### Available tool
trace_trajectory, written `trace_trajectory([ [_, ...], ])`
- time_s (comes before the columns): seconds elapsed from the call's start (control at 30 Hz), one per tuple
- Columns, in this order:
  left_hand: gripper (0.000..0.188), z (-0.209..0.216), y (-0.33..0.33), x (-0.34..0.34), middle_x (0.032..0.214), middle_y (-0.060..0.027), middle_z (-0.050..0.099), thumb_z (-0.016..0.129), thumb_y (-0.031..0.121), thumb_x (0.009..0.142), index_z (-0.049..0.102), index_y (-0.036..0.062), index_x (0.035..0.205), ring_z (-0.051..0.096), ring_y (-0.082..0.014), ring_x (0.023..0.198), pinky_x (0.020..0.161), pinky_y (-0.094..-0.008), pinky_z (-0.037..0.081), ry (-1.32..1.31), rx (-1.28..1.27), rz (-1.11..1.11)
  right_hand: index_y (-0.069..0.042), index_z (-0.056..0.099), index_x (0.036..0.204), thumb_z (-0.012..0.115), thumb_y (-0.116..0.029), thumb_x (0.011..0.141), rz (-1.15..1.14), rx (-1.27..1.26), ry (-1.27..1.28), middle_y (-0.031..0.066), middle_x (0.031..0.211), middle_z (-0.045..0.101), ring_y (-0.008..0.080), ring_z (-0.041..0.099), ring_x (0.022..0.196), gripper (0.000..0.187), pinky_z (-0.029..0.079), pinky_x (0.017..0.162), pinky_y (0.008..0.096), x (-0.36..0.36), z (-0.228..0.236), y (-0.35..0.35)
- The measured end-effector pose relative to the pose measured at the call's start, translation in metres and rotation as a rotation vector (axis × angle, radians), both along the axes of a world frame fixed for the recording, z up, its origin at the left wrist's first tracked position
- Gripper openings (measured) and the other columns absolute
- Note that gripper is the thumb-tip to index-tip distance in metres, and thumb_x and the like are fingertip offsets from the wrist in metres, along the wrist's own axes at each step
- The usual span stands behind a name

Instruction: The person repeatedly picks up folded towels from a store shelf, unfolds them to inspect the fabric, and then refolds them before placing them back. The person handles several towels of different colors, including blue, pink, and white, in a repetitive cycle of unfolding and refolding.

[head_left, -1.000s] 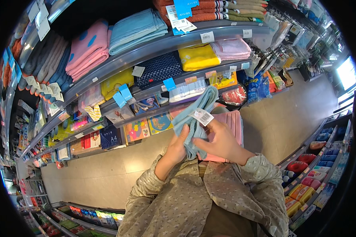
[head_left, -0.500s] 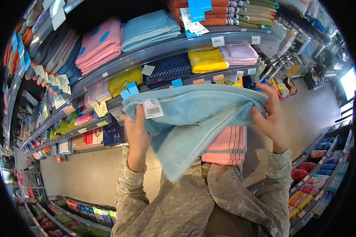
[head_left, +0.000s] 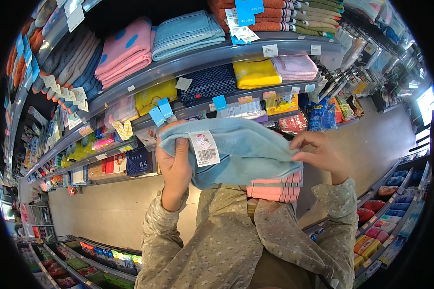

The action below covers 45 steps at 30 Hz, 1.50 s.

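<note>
One white barcode label (head_left: 205, 148) shows on the blue towel (head_left: 248, 149), which the left hand (head_left: 176, 167) clamps under its thumb and the right hand (head_left: 325, 153) pinches at the opposite end. Below the front edge of the middle shelf (head_left: 232, 98), where blue tags (head_left: 165, 107) dangle, it partly covers folded pink towels (head_left: 274, 191).

A second ago the towel (head_left: 250, 144) was bunched between hands held close together; now it stretches as a band from the left hand (head_left: 175, 166) at 9 o'clock to the right hand (head_left: 320, 151) at 3 o'clock. The corner hanging toward 6 o'clock half a second ago is gone from there. The tag (head_left: 206, 148) has gone from beside the right hand to beside the left. The right hand's fingers have drawn together. The towel now hides more of the pink stack (head_left: 275, 191) at 5 o'clock, and uncovers the yellow pack (head_left: 282, 103) at 1 o'clock.
</note>
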<state>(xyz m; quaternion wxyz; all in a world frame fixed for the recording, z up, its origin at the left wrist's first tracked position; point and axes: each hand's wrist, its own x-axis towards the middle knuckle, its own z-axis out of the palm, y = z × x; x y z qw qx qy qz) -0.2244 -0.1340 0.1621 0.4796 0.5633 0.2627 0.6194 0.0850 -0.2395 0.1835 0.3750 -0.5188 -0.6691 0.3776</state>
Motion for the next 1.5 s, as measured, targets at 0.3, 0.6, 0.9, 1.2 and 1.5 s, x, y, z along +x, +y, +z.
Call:
trace_trajectory([
  [0.3,0.025,0.002,0.004,-0.007,0.105,-0.0069,0.058,0.055,0.009,0.093,0.05,0.002,0.116,0.057,-0.012,0.092,0.082,-0.0248,0.046,0.151,0.097,0.079,-0.01,0.053,0.115,0.07,-0.014,0.076,0.088,0.327,-0.261,0.0089,0.116,0.054,0.0243,0.06,0.095,0.043,0.05,0.078,0.0361,-0.05,-0.039,0.008],
  [0.6,0.048,0.021,0.002,-0.009,0.113,-0.0089,0.056,0.053,0.003,0.092,0.034,0.0052,0.136,0.055,-0.0135,0.099,0.087,-0.0264,0.044,0.053,0.155,0.12,-0.008,0.061,0.102,0.066,-0.01,0.075,-0.036,0.55,-0.527,0.0115,0.106,0.059,0.0312,0.061,0.071,0.028,0.05,0.063,0.0374,-0.07,-0.053,0.018],
  [0.9,0.044,0.03,0.007,-0.03,0.105,-0.0119,0.058,0.055,-0.003,0.089,0.042,0.0041,0.131,0.056,-0.0166,0.096,0.084,-0.0268,0.045,0.477,0.453,0.291,-0.002,0.062,0.087,0.064,-0.013,0.072,-0.192,0.427,-0.589,0.013,0.082,0.059,0.0316,0.06,0.076,0.019,0.049,0.067,0.0394,-0.088,-0.062,0.034],
  [1.2,0.027,0.073,0.028,-0.056,0.087,-0.0112,0.057,0.061,-0.01,0.079,0.063,0.0045,0.102,0.056,-0.0229,0.076,0.065,-0.0275,0.045,0.779,0.717,0.278,-0.005,0.061,0.084,0.06,-0.008,0.077,-0.287,0.679,-0.598,0.0109,0.081,0.056,0.0313,0.056,0.074,0.008,0.045,0.067,0.04,-0.02,0.041,0.065],
  [1.5,0.014,0.101,0.044,-0.057,0.076,-0.0078,0.06,0.069,-0.003,0.074,0.065,0.0006,0.087,0.056,-0.0169,0.069,0.064,-0.0258,0.043,0.791,0.673,0.307,-0.005,0.056,0.086,0.062,-0.013,0.082,-0.128,0.827,-0.929,0.0095,0.082,0.054,0.0313,0.055,0.076,0.011,0.043,0.066,0.0396,0.007,0.121,0.065],
])
